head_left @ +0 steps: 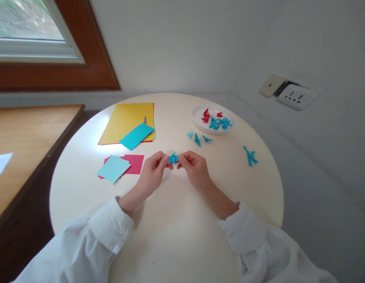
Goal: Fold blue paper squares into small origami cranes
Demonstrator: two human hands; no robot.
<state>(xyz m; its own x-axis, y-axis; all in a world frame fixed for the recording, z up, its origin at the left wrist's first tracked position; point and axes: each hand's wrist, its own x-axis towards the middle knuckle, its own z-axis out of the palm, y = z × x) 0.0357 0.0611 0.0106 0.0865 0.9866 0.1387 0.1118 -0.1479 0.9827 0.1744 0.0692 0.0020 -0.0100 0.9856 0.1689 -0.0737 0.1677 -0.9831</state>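
Between my two hands is a small blue paper crane (pixel 173 158), held above the middle of the round table. My left hand (pixel 154 167) pinches one wing between thumb and fingers. The opposite wing is pinched in my right hand (pixel 195 167). Just beyond my right hand, two blue paper cranes (pixel 197 140) and a pale turquoise one (pixel 190 133) lie on the table. Nearest my left hand are pink paper squares (pixel 136 164), partly covered by a pale turquoise square (pixel 114 169).
A white round plate (pixel 197 123) with red and blue cranes stands at the back right of the white table (pixel 176 236). Blue paper strips (pixel 250 156) lie at the right. Yellow sheets (pixel 126 118) bear a blue sheet (pixel 136 136). A wooden desk (pixel 32 125) is at left.
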